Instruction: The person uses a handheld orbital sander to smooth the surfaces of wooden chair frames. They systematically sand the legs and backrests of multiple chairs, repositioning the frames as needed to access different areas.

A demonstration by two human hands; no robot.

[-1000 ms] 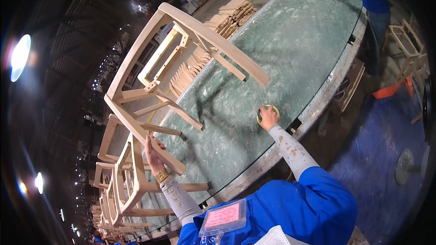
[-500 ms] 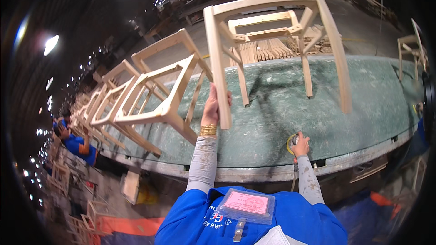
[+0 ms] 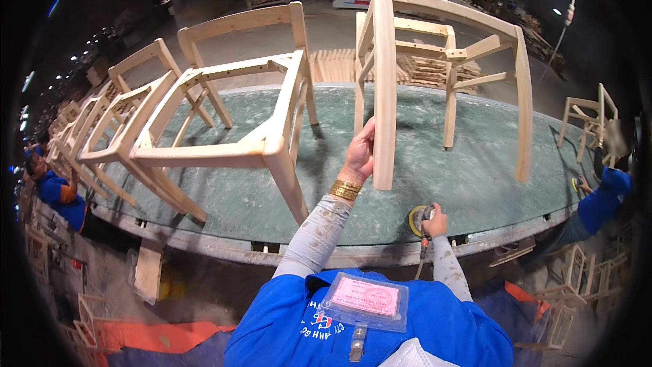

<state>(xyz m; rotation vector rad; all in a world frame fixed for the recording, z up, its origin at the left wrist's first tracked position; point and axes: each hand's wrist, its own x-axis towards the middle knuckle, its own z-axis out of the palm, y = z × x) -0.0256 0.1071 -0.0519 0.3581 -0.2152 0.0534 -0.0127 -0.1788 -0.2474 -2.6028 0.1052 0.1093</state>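
Note:
A bare wooden chair frame (image 3: 448, 7) stands on the green work table (image 3: 312, 197) in front of me. My left hand (image 3: 360, 153) grips its near left leg (image 3: 385, 95), with some fingers hidden behind the wood. To the right, my right hand (image 3: 437, 220) is closed around a hand-held disc sander (image 3: 415, 220) with a yellow rim. The sander is low over the table's near edge, tilted, and a hose (image 3: 422, 255) hangs from it. Whether its disc touches the table I cannot tell.
Another seatless chair frame (image 3: 204, 156) stands close on the left, with several more in a row beyond. Stacked wooden pieces (image 3: 333, 66) lie behind the table. Co-workers in blue are at the far left (image 3: 58, 194) and right (image 3: 604, 197), the right one near a chair (image 3: 584, 115).
My view has swung rightward, bringing the right-hand co-worker into sight. The chair frame is turned, its near left leg shifted right with my left hand on it. My right hand still holds the sander.

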